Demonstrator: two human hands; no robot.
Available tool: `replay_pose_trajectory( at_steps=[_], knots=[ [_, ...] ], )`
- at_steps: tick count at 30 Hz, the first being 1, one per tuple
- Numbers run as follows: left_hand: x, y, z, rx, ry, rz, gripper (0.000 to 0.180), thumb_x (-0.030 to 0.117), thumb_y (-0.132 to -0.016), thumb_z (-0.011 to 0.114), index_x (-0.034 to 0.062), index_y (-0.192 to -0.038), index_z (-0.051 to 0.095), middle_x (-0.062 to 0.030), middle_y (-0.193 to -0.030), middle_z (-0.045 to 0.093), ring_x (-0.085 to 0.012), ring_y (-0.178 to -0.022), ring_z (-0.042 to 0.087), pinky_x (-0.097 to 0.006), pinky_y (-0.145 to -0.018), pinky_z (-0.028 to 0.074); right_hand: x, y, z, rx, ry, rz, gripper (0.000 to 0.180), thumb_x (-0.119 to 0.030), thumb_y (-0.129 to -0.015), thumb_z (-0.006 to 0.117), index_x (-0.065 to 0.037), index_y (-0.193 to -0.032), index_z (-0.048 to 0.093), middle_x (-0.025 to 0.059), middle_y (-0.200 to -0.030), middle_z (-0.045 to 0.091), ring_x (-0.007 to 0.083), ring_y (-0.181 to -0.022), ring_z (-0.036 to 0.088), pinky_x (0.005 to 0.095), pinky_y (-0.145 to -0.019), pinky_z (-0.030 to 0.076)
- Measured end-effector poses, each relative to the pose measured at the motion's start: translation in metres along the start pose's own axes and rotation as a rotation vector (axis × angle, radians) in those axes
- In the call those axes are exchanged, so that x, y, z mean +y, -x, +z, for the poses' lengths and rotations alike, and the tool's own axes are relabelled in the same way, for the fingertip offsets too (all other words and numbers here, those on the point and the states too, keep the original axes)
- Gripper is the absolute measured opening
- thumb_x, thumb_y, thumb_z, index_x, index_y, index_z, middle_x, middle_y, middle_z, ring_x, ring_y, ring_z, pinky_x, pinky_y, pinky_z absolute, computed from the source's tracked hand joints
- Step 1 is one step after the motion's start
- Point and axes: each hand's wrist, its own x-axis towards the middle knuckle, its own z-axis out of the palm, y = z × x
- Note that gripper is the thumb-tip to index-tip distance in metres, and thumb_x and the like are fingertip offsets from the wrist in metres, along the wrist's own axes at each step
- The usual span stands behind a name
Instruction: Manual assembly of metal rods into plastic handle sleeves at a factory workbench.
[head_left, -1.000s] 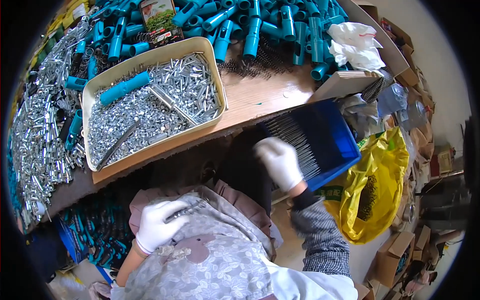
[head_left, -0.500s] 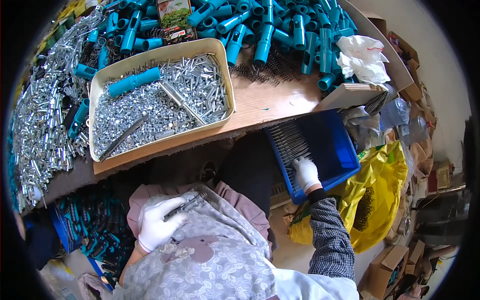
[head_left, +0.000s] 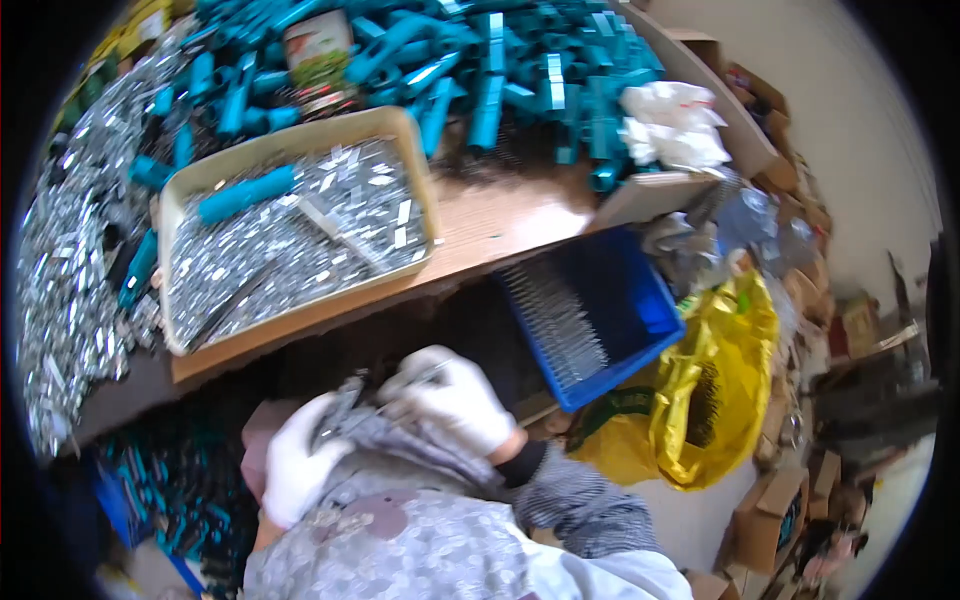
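Both my white-gloved hands are close together above my lap. My left hand (head_left: 302, 455) is closed around dark-silver metal pieces (head_left: 345, 398), whose exact kind is blurred. Just right of it, my right hand (head_left: 455, 398) has its fingers bent and pressed together. Whatever is between its fingertips is smeared by motion. Grey patterned apron cloth (head_left: 385, 520) lies under both hands, bunched up beneath the right one. Beyond my right hand, a blue bin (head_left: 665, 338) holds a row of thin metal pieces (head_left: 560, 325) laid side by side along its left part.
On the table, a cream tray (head_left: 428, 180) contains small metal parts, a teal tube (head_left: 247, 194) and a dark strip. Teal tubes (head_left: 490, 95) are heaped behind it, silver parts (head_left: 75, 260) at left. A yellow bag (head_left: 735, 400) stands right of the bin.
My right hand has left the row of metal pieces in the blue bin and come left, beside my left hand over my lap. The whole view has shifted slightly and blurred.
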Motion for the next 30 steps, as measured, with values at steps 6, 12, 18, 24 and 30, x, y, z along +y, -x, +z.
replay_pose_trajectory(
  at_steps=[6, 12, 18, 24, 30],
  knots=[
    [-0.018, 0.02, -0.024, 0.312, 0.203, -0.032, 0.047, 0.009, -0.092, 0.057, -0.0019, -0.138, 0.052, 0.0011, -0.084, 0.055, -0.0016, -0.057, 0.039, -0.018, -0.048, 0.026, 0.047, -0.016, 0.051, -0.218, -0.284, 0.147, 0.025, -0.008, -0.088, 0.064, 0.002, -0.11, 0.059, 0.014, -0.105, 0.069, 0.0196, -0.091, 0.07, 0.0292, -0.075, 0.06],
    [0.021, 0.019, -0.041, 0.303, 0.233, -0.064, 0.039, 0.012, -0.098, 0.058, -0.0032, -0.134, 0.057, -0.0011, -0.088, 0.061, -0.0046, -0.063, 0.047, -0.019, -0.053, 0.036, 0.074, -0.023, 0.057, -0.313, -0.233, 0.188, 0.035, -0.005, -0.09, 0.061, 0.01, -0.122, 0.057, 0.0125, -0.088, 0.07, 0.0173, -0.068, 0.069, 0.0288, -0.059, 0.059],
    [-0.004, 0.018, -0.055, 0.372, 0.144, -0.058, 0.042, 0.01, -0.098, 0.054, -0.0008, -0.138, 0.054, 0.0014, -0.084, 0.057, -0.0026, -0.059, 0.042, -0.018, -0.049, 0.032, 0.069, -0.033, 0.07, -0.308, -0.024, 0.168, 0.029, -0.006, -0.091, 0.063, 0.006, -0.117, 0.06, 0.0098, -0.085, 0.068, 0.0137, -0.067, 0.067, 0.0269, -0.057, 0.056],
    [0.003, 0.028, -0.061, 0.496, 0.22, -0.069, 0.042, 0.007, -0.087, 0.058, -0.0054, -0.127, 0.061, -0.0032, -0.092, 0.064, -0.008, -0.072, 0.056, -0.022, -0.062, 0.045, 0.062, -0.038, 0.083, -0.297, 0.153, 0.076, 0.026, -0.014, -0.091, 0.07, 0.003, -0.109, 0.067, 0.0061, -0.093, 0.07, 0.0115, -0.082, 0.065, 0.0256, -0.072, 0.054],
    [0.01, 0.041, -0.071, 0.506, 0.187, -0.042, 0.04, 0.006, -0.084, 0.066, -0.0046, -0.122, 0.064, -0.0069, -0.091, 0.067, -0.0102, -0.08, 0.059, -0.026, -0.075, 0.049, 0.046, -0.036, 0.089, -0.35, 0.048, 0.316, 0.03, -0.009, -0.092, 0.068, 0.006, -0.117, 0.06, 0.0126, -0.101, 0.068, 0.0176, -0.083, 0.068, 0.0302, -0.075, 0.057]
  ],
)
